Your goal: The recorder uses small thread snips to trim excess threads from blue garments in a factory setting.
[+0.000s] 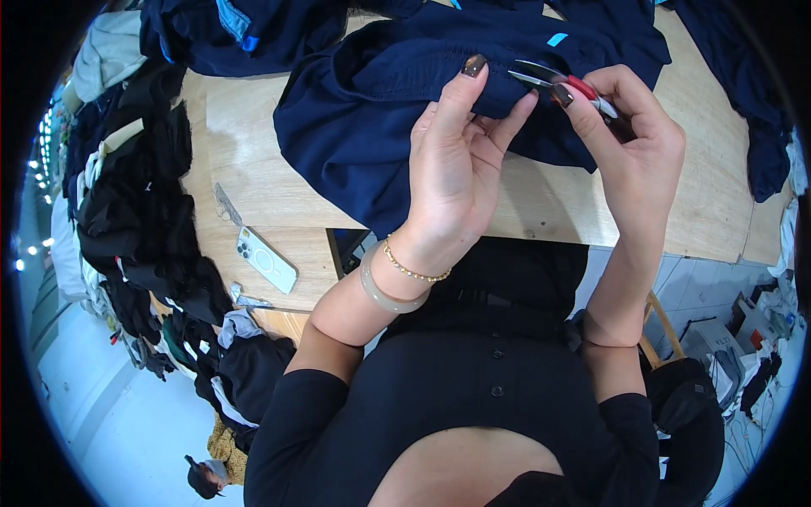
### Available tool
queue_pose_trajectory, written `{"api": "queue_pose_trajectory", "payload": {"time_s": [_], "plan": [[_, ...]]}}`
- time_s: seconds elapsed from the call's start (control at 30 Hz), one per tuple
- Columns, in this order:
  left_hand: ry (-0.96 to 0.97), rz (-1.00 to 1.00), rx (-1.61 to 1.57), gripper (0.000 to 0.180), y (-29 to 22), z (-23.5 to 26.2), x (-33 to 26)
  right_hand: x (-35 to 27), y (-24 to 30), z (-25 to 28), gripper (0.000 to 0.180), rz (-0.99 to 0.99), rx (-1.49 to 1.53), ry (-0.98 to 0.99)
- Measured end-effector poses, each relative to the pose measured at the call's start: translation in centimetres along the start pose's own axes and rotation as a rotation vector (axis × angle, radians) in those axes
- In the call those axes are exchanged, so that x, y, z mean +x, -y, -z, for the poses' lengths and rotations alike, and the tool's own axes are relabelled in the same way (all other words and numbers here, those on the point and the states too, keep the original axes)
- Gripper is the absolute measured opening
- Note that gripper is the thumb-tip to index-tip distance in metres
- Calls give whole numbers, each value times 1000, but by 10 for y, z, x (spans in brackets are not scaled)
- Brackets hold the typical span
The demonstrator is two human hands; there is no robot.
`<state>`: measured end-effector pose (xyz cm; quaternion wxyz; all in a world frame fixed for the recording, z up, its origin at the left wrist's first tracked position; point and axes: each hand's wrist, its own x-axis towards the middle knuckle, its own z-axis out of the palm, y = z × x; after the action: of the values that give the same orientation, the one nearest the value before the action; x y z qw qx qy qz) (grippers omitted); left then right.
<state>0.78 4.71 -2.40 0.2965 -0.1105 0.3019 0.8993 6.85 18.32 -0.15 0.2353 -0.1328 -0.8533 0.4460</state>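
Note:
A navy blue garment (346, 144) with a gathered, elastic-looking band lies bunched on the wooden table before me. My left hand (456, 165) pinches the edge of that band between thumb and fingers and lifts it slightly. In my right hand (638, 139) is a pair of small thread snips (581, 87) with red on the handle. Their blades are parted and point left, close to the held edge and the left fingertips. Whether a thread lies between the blades is too fine to see. A light blue tag (557, 39) shows on the cloth behind.
The wooden table (241, 127) also bears a pale phone (266, 259) at the left. More navy garments (245, 46) lie at the back left and far right (760, 135). Black clothes (135, 194) are heaped along the left side. A person (226, 452) is at the lower left.

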Motion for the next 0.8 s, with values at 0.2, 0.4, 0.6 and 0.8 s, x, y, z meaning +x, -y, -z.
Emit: {"api": "queue_pose_trajectory", "payload": {"time_s": [0.2,0.4,0.6,0.8], "plan": [[-2,-9,19,13,-1,-2,0,1,0,0,12,15,-21,8],[-2,-19,27,15,-2,-4,-2,1,0,-1,12,4,-2,15],[0,-4,29,17,0,-2,0,3,-8,-4,11,-19,133,38],[30,-33,49,19,0,-2,-1,3,-8,-2,11,-45,246,25]]}}
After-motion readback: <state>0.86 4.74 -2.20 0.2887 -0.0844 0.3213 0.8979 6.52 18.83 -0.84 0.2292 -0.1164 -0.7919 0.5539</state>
